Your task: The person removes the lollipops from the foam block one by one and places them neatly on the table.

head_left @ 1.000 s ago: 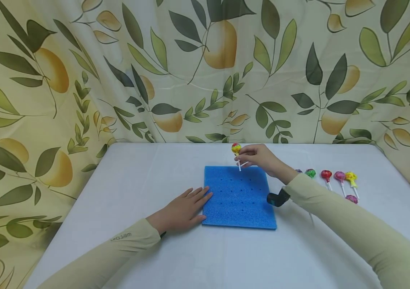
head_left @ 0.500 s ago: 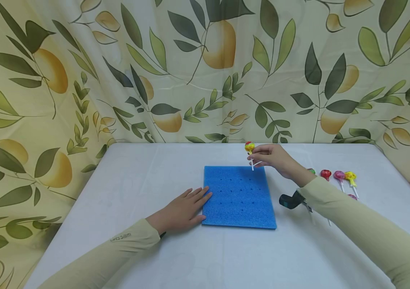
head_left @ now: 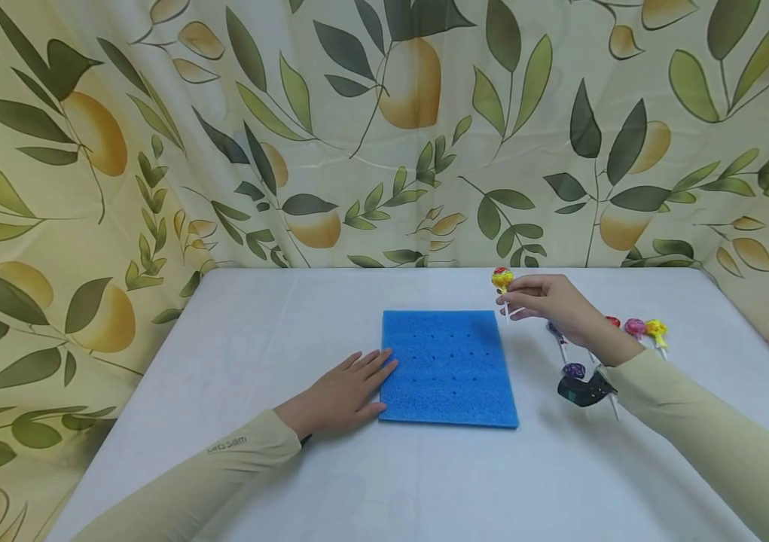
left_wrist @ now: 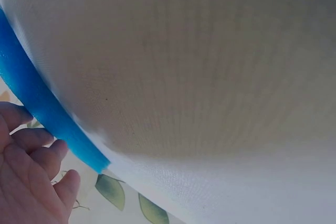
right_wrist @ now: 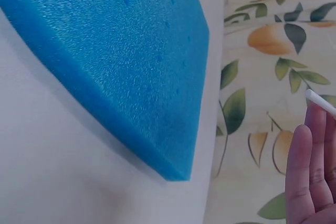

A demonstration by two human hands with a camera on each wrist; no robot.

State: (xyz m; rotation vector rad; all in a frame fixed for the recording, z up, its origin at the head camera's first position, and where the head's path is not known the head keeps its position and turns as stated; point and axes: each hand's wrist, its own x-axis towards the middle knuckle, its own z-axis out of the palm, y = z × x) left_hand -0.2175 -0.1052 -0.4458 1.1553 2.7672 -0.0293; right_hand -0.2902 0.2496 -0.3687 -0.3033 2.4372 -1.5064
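My right hand (head_left: 553, 301) pinches a lollipop (head_left: 502, 278) in a yellow wrapper with a red top. It is upright, candy up, beyond the far right corner of a blue foam sheet (head_left: 448, 369). Beside its stick, a second white stick slants out under the fingers. In the right wrist view a white stick (right_wrist: 320, 101) shows at the fingertips; the candy is out of frame. My left hand (head_left: 340, 395) rests with straight fingers on the foam's left edge. Rows of small holes mark the sheet. The left wrist view shows the left hand (left_wrist: 31, 177) against the foam's side (left_wrist: 52, 108).
Several wrapped lollipops lie on the white table (head_left: 255, 324) at the right, partly behind my right forearm: a red one (head_left: 613, 321), a pink one (head_left: 635, 327), a yellow one (head_left: 657, 330) and a purple one (head_left: 574, 370). A leaf-and-fruit-patterned curtain (head_left: 370, 181) hangs behind the table.
My right hand has moved to the right with the yellow-and-red lollipop, from above the foam's far edge to past its right corner. The left hand and foam have stayed put.
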